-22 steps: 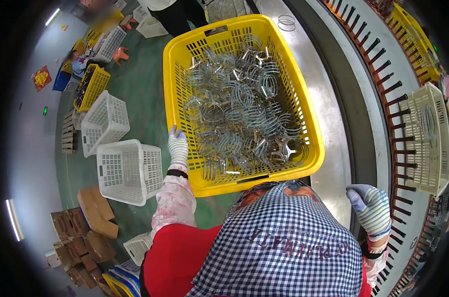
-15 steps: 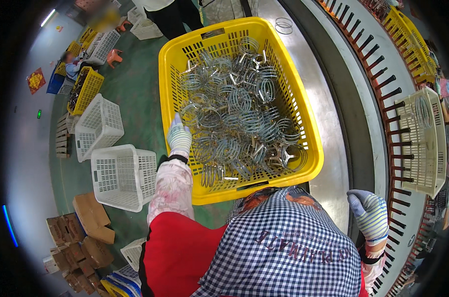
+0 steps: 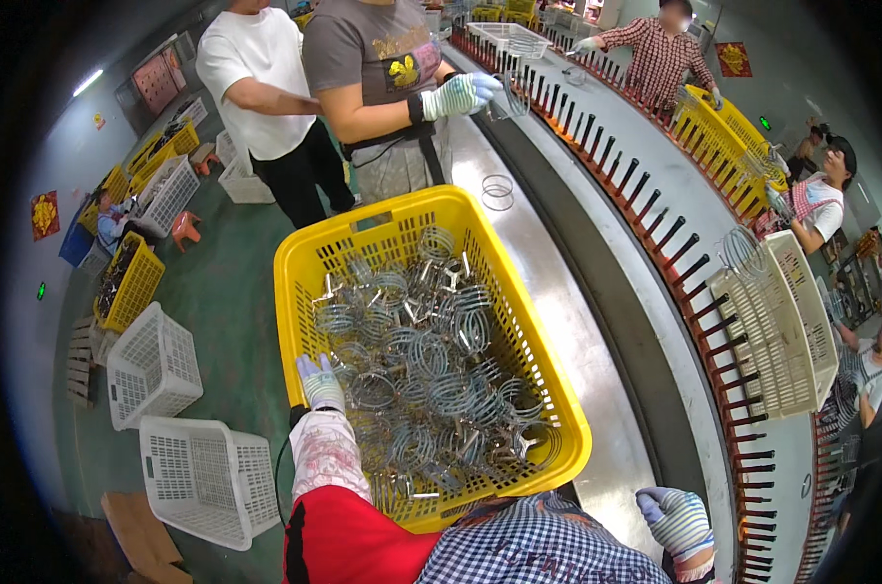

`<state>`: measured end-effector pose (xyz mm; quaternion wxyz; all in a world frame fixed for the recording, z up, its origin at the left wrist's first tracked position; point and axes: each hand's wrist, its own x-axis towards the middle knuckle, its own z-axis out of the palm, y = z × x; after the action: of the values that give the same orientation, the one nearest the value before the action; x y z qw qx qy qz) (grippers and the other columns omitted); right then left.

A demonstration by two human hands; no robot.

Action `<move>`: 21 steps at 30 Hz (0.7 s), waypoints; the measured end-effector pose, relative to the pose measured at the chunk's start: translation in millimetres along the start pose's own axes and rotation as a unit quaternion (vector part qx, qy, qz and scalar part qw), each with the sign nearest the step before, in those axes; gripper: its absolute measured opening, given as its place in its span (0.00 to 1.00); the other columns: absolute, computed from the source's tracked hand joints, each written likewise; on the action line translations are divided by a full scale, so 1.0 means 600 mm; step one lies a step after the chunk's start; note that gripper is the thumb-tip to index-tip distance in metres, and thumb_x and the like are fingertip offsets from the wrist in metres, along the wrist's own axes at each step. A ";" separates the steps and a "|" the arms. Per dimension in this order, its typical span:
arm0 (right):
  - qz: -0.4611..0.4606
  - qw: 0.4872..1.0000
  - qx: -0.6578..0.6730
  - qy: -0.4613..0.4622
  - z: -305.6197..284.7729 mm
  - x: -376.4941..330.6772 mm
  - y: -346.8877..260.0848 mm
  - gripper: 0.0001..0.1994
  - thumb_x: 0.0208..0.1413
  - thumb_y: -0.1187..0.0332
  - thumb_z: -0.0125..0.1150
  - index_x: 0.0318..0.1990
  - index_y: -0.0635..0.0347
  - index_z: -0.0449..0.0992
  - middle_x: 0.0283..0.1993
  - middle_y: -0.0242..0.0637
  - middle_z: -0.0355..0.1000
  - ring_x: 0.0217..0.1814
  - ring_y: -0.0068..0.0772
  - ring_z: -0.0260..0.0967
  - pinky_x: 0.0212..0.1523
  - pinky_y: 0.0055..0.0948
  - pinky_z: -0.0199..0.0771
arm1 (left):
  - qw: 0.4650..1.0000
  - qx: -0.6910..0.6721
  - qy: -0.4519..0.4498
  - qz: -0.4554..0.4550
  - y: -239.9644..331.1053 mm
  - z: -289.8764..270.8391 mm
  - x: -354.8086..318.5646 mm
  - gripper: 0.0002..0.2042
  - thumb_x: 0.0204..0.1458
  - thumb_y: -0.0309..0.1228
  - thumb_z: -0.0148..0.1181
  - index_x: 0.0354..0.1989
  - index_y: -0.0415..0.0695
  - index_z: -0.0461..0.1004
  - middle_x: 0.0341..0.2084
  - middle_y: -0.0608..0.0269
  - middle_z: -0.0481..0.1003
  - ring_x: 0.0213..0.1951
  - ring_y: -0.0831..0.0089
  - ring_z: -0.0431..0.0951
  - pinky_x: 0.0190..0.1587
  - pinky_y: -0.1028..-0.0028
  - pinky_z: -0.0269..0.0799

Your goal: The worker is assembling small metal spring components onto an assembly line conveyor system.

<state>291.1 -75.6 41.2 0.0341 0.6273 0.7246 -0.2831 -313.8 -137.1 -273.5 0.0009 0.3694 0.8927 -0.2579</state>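
Note:
A large yellow plastic basket (image 3: 300, 275) stands in front of me, filled with a tangled heap of shiny metal wire rings (image 3: 426, 355), several with short silver bars or brackets. My left hand (image 3: 321, 382), in a striped pale knit glove, lies at the basket's left side with its fingers stretched out along the rim. It grips none of the rings. My right hand (image 3: 676, 521), in the same kind of glove, is off to the right, over the metal work surface's edge. Its fingers are curled in and nothing shows in them.
A narrow metal ledge (image 3: 519, 234) bears one loose wire ring (image 3: 497, 192). Beyond it runs a conveyor line with dark pegs (image 3: 674, 234). Two people stand ahead; one gloved hand (image 3: 465, 94) holds wire rings. White crates (image 3: 207, 477) stand on the green floor at left.
My view has tilted up and swung, so the basket sits lower and the people ahead show more. My left hand stays at the basket's left side; my right hand remains curled.

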 end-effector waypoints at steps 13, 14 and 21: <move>-0.074 0.996 -0.022 -0.032 -0.008 0.024 -0.012 0.16 0.57 0.57 0.56 0.42 0.58 0.81 0.38 0.47 0.78 0.40 0.49 0.76 0.43 0.38 0.75 | 0.975 -0.203 -0.069 -0.056 0.004 -0.069 -0.010 0.25 0.63 0.32 0.39 0.70 0.45 0.50 0.57 0.40 0.69 0.53 0.45 0.74 0.65 0.47 0.54; -0.079 0.996 -0.024 -0.043 -0.016 0.018 -0.014 0.16 0.58 0.56 0.56 0.42 0.58 0.81 0.38 0.48 0.78 0.40 0.50 0.76 0.43 0.39 0.75 | 0.983 -0.167 -0.026 -0.067 0.001 -0.057 -0.022 0.26 0.63 0.30 0.39 0.70 0.46 0.49 0.54 0.41 0.71 0.46 0.46 0.79 0.56 0.49 0.67; -0.093 0.990 -0.040 -0.097 -0.030 0.000 0.034 0.15 0.58 0.58 0.56 0.43 0.58 0.80 0.38 0.48 0.78 0.41 0.52 0.75 0.43 0.39 0.75 | 0.964 -0.239 0.035 -0.112 -0.016 -0.013 -0.054 0.29 0.59 0.25 0.45 0.69 0.43 0.48 0.51 0.39 0.72 0.44 0.49 0.79 0.43 0.55 0.77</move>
<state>315.5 -66.1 48.6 0.1030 0.5249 0.7838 -0.3154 -295.1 -160.2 -256.2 0.0287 0.2651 0.9635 -0.0222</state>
